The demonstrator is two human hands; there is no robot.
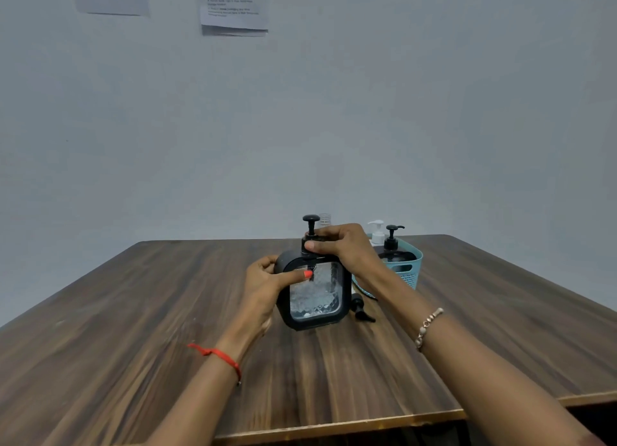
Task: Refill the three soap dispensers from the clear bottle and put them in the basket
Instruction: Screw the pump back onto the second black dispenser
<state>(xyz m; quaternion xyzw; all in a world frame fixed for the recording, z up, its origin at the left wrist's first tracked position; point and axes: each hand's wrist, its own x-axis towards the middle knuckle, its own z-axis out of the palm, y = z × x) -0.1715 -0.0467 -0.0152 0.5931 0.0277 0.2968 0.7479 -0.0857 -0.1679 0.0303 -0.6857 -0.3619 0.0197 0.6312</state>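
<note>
The square black dispenser [315,295] stands upright on the tabletop [167,312], just in front of the teal basket [409,272]. The left hand [267,285] curls its fingers round the dispenser's left side with the thumb pressed on the clear window, seemingly so the body cannot turn. The right hand [347,248] pinches the pump collar [309,242] between thumb and curled fingers, which looks like screwing the pump on or off. A white-pump bottle [377,232] and a black-pump bottle [392,242] stand in the basket, the clear bottle [325,219] shows only its neck behind the hands, and a loose black pump [362,310] lies beside the dispenser.
</note>
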